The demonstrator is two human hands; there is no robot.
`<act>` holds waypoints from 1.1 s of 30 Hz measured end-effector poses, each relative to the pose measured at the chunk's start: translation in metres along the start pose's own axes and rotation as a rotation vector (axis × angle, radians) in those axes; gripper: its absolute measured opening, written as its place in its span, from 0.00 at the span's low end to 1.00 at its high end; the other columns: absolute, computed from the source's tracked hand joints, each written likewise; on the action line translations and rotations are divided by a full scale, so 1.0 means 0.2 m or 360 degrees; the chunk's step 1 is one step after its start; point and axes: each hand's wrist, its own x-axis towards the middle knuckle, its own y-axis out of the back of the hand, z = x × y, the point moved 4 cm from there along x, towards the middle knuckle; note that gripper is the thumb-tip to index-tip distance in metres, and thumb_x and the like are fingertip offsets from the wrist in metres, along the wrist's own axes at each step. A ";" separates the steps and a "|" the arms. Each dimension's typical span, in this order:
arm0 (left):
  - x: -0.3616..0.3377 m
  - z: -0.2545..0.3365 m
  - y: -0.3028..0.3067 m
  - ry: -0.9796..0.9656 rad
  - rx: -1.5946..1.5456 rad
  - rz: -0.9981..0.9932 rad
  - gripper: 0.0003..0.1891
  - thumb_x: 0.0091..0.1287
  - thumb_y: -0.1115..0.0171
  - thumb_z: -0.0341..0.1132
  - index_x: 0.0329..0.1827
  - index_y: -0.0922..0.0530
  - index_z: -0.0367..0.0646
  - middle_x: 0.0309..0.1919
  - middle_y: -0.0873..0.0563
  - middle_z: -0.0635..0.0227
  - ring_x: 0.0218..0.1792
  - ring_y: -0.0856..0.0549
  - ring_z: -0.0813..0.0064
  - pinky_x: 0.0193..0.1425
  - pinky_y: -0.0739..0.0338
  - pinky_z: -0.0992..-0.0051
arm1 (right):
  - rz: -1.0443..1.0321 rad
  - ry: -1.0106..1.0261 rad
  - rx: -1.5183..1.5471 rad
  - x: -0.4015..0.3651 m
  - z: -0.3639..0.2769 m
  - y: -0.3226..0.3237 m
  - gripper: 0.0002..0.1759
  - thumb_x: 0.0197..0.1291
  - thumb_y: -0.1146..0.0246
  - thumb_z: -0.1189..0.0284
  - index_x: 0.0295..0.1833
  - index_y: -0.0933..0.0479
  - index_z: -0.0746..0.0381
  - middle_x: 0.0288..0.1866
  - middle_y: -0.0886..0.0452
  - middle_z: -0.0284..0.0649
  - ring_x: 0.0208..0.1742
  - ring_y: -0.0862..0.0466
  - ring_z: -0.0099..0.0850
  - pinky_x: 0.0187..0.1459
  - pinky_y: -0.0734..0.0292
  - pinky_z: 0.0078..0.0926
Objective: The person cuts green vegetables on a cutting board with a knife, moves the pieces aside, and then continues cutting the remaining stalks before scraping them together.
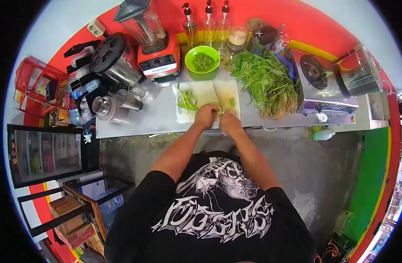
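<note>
A white cutting board (204,94) lies near the front edge of the metal counter. My right hand (230,122) is closed around the handle of a kitchen knife (218,95), its blade pointing away from me across the board. Close beside it, my left hand (206,115) is closed, with its fingertips near the blade. Green stalks (187,99) on the board's left side run up to this hand; the part under the fingers is hidden. Right of the blade are small cut green bits (232,101). Just behind the board, a lime-green bowl (194,61) holds chopped greens (203,62).
A large bunch of leafy greens (264,81) with roots lies to the right, beside a gas stove (314,72). Behind stand a red blender (159,59) and pump bottles (208,26). Metal cups (108,108) and a glass (127,99) occupy the left.
</note>
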 end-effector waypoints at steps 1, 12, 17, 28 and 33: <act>-0.01 -0.01 -0.01 0.0025 0.0021 0.0021 0.08 0.62 0.37 0.27 0.40 0.12 0.43 0.40 0.11 0.52 0.43 0.13 0.47 0.51 0.19 0.55 | -0.0058 0.0050 -0.0086 -0.01 -0.01 0.00 0.23 0.74 0.46 0.62 0.59 0.29 0.74 0.56 0.17 0.68 0.58 0.16 0.62 0.60 0.22 0.54; -0.02 0.01 0.01 0.0303 -0.0061 0.0032 0.07 0.62 0.34 0.30 0.41 0.12 0.45 0.38 0.10 0.53 0.41 0.11 0.51 0.48 0.17 0.58 | 0.0008 -0.0025 0.0016 -0.02 -0.03 -0.01 0.26 0.75 0.48 0.58 0.61 0.30 0.73 0.56 0.18 0.67 0.58 0.17 0.62 0.61 0.23 0.54; -0.04 0.04 0.00 0.0291 -0.0003 0.0120 0.09 0.62 0.34 0.30 0.43 0.11 0.47 0.38 0.09 0.55 0.42 0.10 0.52 0.50 0.16 0.59 | 0.0013 -0.0059 -0.0068 0.03 0.03 -0.09 0.23 0.74 0.47 0.65 0.63 0.31 0.74 0.58 0.17 0.64 0.59 0.15 0.57 0.61 0.20 0.50; -0.02 0.03 0.00 0.0472 0.0014 0.0136 0.10 0.61 0.35 0.30 0.43 0.10 0.50 0.39 0.08 0.59 0.43 0.09 0.55 0.50 0.15 0.59 | 0.0016 -0.0129 0.0010 0.01 0.00 -0.04 0.24 0.76 0.48 0.60 0.61 0.30 0.72 0.56 0.17 0.66 0.58 0.16 0.61 0.60 0.22 0.54; -0.02 0.00 -0.01 0.0428 -0.0006 0.0087 0.09 0.61 0.33 0.31 0.43 0.10 0.51 0.38 0.08 0.60 0.43 0.09 0.55 0.50 0.15 0.59 | -0.0067 -0.0070 -0.0016 -0.05 -0.05 0.01 0.22 0.75 0.46 0.63 0.61 0.31 0.73 0.55 0.17 0.66 0.58 0.16 0.60 0.60 0.22 0.54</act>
